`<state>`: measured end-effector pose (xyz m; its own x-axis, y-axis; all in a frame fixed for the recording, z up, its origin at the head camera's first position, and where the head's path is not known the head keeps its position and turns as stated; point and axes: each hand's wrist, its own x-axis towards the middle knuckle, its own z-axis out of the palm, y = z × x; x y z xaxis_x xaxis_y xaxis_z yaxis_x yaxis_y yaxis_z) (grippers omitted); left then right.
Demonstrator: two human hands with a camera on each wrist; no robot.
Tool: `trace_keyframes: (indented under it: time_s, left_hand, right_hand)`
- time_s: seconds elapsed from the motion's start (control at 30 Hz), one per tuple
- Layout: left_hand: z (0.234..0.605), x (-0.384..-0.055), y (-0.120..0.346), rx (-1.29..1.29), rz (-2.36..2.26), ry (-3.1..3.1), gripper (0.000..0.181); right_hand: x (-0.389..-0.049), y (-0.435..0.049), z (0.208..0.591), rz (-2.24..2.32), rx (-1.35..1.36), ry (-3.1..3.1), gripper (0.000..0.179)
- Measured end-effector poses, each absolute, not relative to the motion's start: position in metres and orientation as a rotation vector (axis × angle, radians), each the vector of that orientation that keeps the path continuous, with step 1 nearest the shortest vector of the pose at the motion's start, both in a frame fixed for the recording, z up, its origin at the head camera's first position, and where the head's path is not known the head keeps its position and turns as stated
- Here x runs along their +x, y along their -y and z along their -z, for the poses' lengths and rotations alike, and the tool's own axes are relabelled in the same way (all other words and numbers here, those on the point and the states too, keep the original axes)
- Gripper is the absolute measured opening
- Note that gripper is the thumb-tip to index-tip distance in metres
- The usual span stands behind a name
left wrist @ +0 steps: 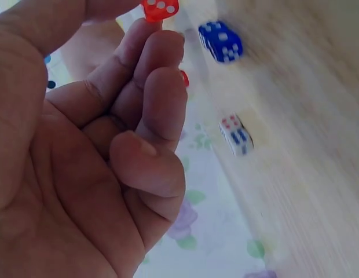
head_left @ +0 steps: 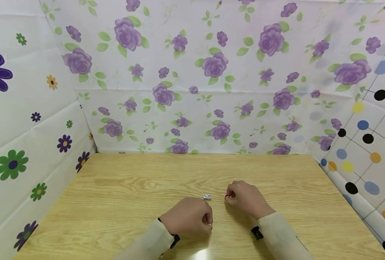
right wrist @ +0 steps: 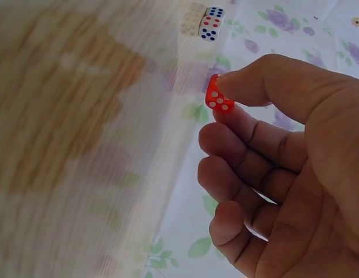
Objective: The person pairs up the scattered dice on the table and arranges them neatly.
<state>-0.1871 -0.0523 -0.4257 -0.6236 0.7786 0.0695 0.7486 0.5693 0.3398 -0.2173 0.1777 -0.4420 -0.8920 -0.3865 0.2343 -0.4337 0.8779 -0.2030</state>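
My left hand is low over the table's middle and pinches a red die with white dots between thumb and fingertip. To its right, my right hand pinches another red die between thumb and index finger, the other fingers loosely curled. White dice with red and blue dots sit on the table between the hands, just beyond the left one. Blue dice with white dots show in the left wrist view; the head view does not show them, and the left hand probably covers them.
The wood-grain table is bounded by a flowered cloth at the back. Daisy-print cloth stands on the left, dotted cloth on the right. A dark band is on the right wrist.
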Motion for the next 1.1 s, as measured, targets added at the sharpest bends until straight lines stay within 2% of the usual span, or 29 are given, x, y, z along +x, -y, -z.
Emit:
trace_keyframes:
  time_s: [0.5,1.1]
  left_hand:
    - [0.418,-0.189,0.081,1.273,-0.616,-2.641,0.017]
    - [0.417,-0.194,0.091,1.239,-0.648,-2.609,0.014]
  right_hand:
    - [-0.215,-0.174,0.438,-0.419,0.707,2.839,0.012]
    - [-0.192,-0.172,0.415,-0.583,1.142,2.969,0.014]
